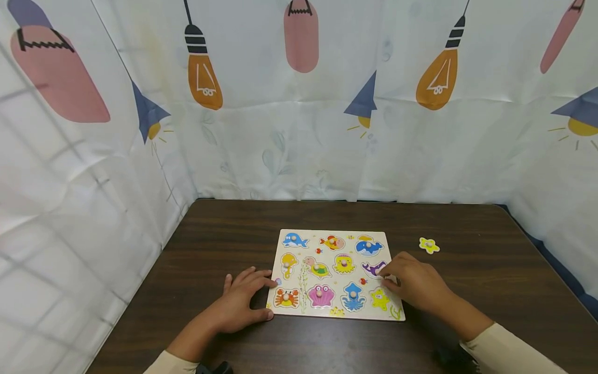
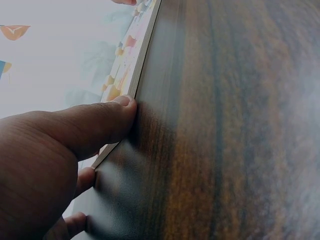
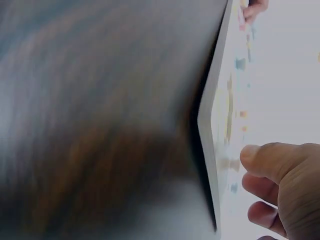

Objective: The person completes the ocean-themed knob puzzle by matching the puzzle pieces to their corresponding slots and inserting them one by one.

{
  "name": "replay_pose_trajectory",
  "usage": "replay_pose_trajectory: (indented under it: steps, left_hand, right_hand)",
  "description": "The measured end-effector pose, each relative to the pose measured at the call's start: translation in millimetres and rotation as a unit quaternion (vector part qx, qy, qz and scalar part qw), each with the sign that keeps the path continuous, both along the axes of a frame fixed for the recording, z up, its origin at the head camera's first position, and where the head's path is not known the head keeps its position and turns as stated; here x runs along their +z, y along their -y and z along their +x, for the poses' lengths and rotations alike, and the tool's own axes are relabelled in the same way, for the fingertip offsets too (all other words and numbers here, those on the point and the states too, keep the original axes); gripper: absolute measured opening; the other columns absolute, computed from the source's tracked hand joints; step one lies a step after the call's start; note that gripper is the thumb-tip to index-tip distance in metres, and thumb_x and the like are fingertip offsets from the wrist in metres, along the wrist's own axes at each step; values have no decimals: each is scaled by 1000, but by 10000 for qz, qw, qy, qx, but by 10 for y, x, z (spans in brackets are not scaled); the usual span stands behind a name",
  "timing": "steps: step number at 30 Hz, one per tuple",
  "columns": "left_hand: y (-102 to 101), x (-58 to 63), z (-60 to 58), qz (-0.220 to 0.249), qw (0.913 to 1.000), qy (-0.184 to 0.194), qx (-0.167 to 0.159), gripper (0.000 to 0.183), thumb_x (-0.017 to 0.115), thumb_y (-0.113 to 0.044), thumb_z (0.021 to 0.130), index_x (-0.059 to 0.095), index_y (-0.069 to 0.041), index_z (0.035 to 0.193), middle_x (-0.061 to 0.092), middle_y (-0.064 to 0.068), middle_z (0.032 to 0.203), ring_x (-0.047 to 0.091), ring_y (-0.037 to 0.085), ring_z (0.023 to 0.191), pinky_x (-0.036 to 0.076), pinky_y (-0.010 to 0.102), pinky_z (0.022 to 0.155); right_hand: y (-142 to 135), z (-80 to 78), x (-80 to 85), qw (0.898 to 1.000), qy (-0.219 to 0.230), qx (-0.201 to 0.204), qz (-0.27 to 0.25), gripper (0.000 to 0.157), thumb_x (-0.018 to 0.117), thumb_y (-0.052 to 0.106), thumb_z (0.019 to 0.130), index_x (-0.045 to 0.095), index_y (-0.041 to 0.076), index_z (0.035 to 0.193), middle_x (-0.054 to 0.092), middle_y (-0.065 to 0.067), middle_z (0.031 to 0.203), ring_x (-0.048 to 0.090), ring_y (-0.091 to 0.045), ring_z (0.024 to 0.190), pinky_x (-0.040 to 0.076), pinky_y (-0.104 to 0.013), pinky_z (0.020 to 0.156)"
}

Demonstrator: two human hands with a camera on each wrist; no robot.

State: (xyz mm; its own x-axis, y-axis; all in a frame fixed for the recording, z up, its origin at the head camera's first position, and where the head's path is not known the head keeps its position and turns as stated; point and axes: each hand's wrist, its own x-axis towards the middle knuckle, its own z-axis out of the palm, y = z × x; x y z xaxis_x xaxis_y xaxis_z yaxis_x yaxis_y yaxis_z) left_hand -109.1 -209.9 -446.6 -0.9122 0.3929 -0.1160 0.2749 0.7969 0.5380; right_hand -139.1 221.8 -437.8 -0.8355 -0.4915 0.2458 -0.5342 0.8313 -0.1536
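A pale wooden puzzle board (image 1: 363,315) with knobbed sea-animal pieces lies on the table. My left hand (image 1: 239,304) spreads its fingers at the board's left edge, thumb touching the near-left corner; the left wrist view shows this thumb (image 2: 107,122) against the edge. Over the right side, my right hand (image 1: 417,283) pinches at the purple whale-shaped piece (image 1: 370,268), whose knob its fingertips cover. That piece sits at its printed place. A yellow star piece (image 1: 380,299) is just below it. In the right wrist view, the right hand (image 3: 285,182) is beside the board's corner.
On the dark wooden table (image 1: 224,228), a yellow flower-shaped piece (image 1: 429,245) lies apart, right of the board. A white curtain (image 1: 299,156) with printed lamps hangs behind and along the sides. Some dark object (image 1: 221,369) shows at the near edge by the left wrist.
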Motion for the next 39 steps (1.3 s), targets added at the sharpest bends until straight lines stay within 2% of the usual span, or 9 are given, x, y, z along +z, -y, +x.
replay_pose_trajectory:
  steps: [5, 16, 23, 33, 39]
  left_hand:
    - [0, -2, -4, 7, 10000, -9, 11, 55, 84, -43, 84, 62, -32, 133, 43, -2, 157, 21, 38, 152, -3, 78, 111]
    - [3, 0, 4, 54, 10000, -14, -10, 55, 84, -43, 83, 63, -31, 132, 43, -2, 157, 21, 38, 152, -3, 78, 110]
    - [-4, 12, 9, 69, 10000, -5, -1, 55, 85, -42, 83, 63, -30, 132, 43, -1, 156, 21, 39, 151, -3, 78, 110]
    - [-4, 5, 9, 64, 10000, -66, 5, 55, 86, -41, 82, 63, -29, 131, 45, 0, 155, 23, 39, 151, -1, 79, 110]
    - [4, -8, 8, 76, 9999, -104, -11, 56, 86, -42, 82, 63, -30, 131, 45, -1, 155, 23, 39, 150, -1, 79, 109]
  right_hand:
    - [-169, -78, 4, 9998, -145, -128, -88, 24, 91, 20, 78, 80, 19, 99, 69, 9, 94, 60, -13, 91, 45, -22, 51]
    - [-502, -231, 14, 9981, 31, -609, 39, 25, 88, 17, 81, 79, 17, 104, 73, 2, 100, 65, -25, 97, 42, -26, 46]
    - [-674, -321, 27, 9969, 145, -767, 118, 24, 85, 17, 84, 78, 15, 107, 70, -5, 104, 62, -30, 103, 52, -35, 54]
    - [-868, -416, 54, 9952, 219, -952, 21, 25, 83, 12, 85, 77, 10, 109, 69, -16, 111, 62, -38, 106, 45, -32, 47]
    - [-959, -488, 50, 9942, 321, -1028, 54, 27, 83, 10, 85, 75, 7, 111, 70, -17, 110, 61, -40, 107, 50, -37, 51]
